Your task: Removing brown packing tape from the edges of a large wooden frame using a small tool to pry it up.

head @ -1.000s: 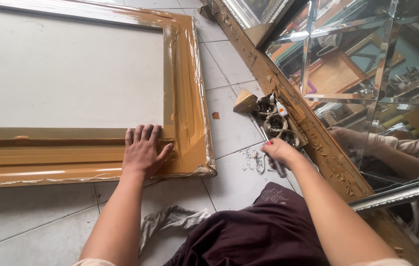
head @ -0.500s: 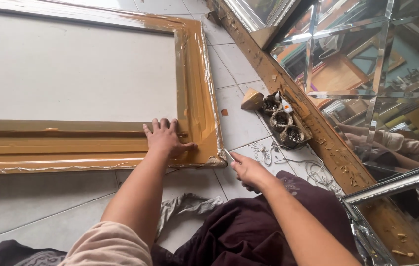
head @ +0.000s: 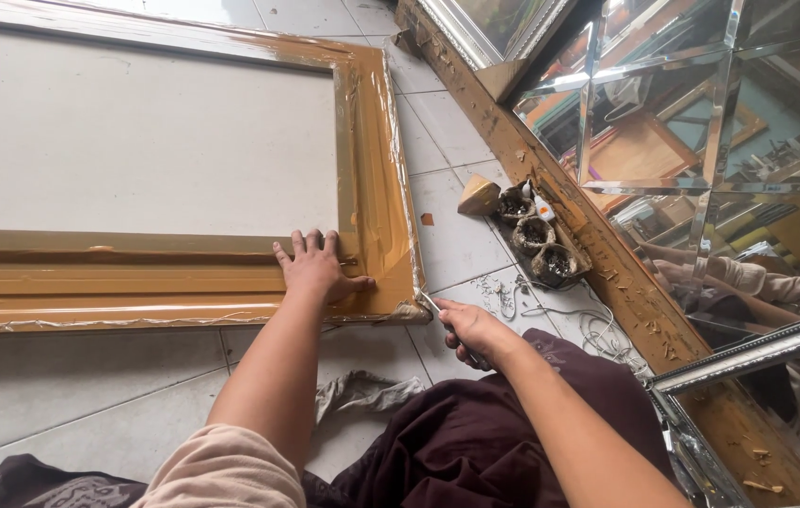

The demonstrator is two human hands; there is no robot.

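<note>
Your left hand presses flat, fingers spread, on the tan picture frame lying on the tiled floor, steadying its near corner. Your right hand is closed around a small metal blade, its tip at that corner's edge.

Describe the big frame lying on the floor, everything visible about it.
The frame lies flat on the tiled floor, its wide moulding coated in glossy ochre-brown, with a pale panel inside. Only its right part shows. Silvery foil frays along the outer edge. The left hand presses flat on the lower rail; the right hand holds a thin tool at its corner.
</note>
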